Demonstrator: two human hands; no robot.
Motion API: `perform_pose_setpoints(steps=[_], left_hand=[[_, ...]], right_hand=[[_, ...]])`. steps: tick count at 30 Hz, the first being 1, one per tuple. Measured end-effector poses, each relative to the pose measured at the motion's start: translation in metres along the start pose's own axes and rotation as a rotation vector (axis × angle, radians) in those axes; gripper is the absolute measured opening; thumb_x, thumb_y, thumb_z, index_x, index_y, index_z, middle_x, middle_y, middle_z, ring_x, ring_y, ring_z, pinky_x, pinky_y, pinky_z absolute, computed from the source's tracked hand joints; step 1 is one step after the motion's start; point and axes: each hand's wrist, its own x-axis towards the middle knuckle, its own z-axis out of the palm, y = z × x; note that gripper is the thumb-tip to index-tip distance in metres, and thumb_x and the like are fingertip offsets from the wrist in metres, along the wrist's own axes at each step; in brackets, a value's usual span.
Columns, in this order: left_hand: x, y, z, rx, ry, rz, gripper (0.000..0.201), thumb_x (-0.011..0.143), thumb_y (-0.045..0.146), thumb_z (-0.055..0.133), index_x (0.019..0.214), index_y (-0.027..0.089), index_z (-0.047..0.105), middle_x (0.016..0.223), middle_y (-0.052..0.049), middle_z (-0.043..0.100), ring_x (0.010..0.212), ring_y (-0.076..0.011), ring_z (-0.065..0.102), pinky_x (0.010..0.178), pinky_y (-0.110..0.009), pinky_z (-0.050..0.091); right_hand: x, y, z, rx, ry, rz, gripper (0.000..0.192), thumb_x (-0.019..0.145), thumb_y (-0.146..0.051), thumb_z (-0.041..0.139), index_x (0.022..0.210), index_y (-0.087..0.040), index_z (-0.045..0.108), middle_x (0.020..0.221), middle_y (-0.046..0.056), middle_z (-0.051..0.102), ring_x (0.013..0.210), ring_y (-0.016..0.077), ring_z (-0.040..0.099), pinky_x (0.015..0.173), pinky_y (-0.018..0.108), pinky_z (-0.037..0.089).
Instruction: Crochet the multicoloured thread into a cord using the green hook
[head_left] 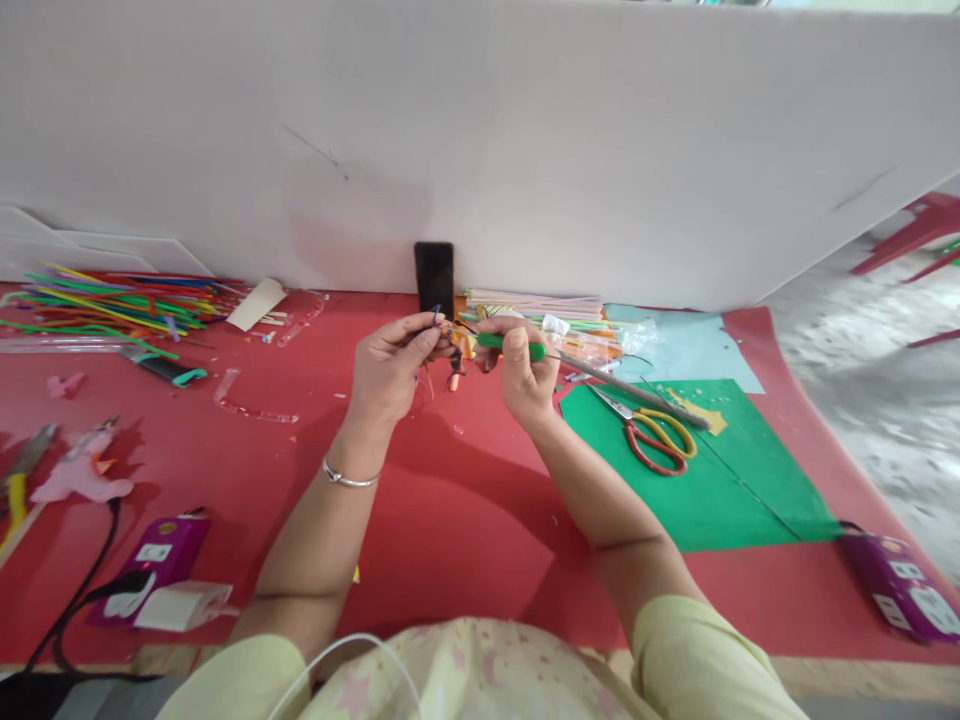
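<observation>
It looked like a craft workspace, a hobby or handicraft station. A table [450, 540] covered in red sheeting carried making supplies: a heap of coloured pipe cleaners [120, 298] at the upper left of the frame, green paper [720, 490] with yellow-handled scissors [656, 432] right of centre, and stacked paper strips [536, 303] at centre. Purple power strips [161, 560] sat at the lower left and lower right. A plain white board [480, 140] walled off the back, with a dark phone [434, 277] leaning against it.

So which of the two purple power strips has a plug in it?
The left purple power strip, by the left elbow: a black cable runs into it. The right one shows bare sockets.
</observation>
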Motion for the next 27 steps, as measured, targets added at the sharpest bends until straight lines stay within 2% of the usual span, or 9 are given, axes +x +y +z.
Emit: perform_pose_setpoints(steps=[3,7,15,23,27], left_hand=[[0.0006,-0.0012,-0.0013,0.012,-0.005,0.004,0.041,0.074,0.046,0.108,0.102,0.021,0.092,0.095,-0.006,0.090,0.081,-0.0202,0.087,0.085,-0.036,0.075],[0.0007,-0.0028,-0.0031,0.043,-0.017,0.017,0.040,0.078,0.047,0.106,0.104,0.021,0.090,0.097,-0.007,0.090,0.083,-0.0208,0.088,0.087,-0.037,0.076],[0.0014,-0.0045,-0.0048,0.054,-0.012,0.033,0.037,0.082,0.048,0.103,0.104,0.021,0.091,0.095,-0.007,0.089,0.081,-0.0212,0.086,0.083,-0.040,0.076],[0.0003,-0.0038,-0.0022,0.012,0.003,0.018,0.042,0.075,0.052,0.107,0.102,0.022,0.092,0.094,-0.007,0.090,0.078,-0.0207,0.086,0.082,-0.039,0.077],[-0.0002,-0.0010,-0.0019,0.037,0.007,0.019,0.045,0.075,0.054,0.108,0.101,0.021,0.091,0.093,-0.007,0.090,0.078,-0.0208,0.087,0.079,-0.036,0.076]], right_hand=[[-0.0009,-0.0006,-0.0006,-0.031,-0.005,0.034,0.067,0.105,-0.089,0.059,0.101,-0.027,0.086,0.082,0.006,0.077,0.068,0.0221,0.072,0.064,0.039,0.058],[-0.0010,0.0007,-0.0012,-0.043,-0.010,0.043,0.067,0.104,-0.090,0.059,0.101,-0.029,0.087,0.084,0.007,0.077,0.069,0.0229,0.071,0.064,0.041,0.058],[0.0018,-0.0029,0.0020,-0.016,-0.025,0.055,0.067,0.101,-0.092,0.062,0.097,-0.029,0.086,0.081,0.005,0.076,0.064,0.0206,0.069,0.060,0.038,0.054],[0.0025,-0.0047,0.0048,0.014,-0.014,0.093,0.068,0.100,-0.091,0.065,0.096,-0.027,0.085,0.080,0.005,0.075,0.066,0.0200,0.072,0.057,0.035,0.055],[0.0033,-0.0067,0.0040,0.046,-0.028,0.075,0.061,0.100,-0.085,0.072,0.095,-0.025,0.084,0.078,0.004,0.074,0.062,0.0170,0.067,0.056,0.033,0.055]])
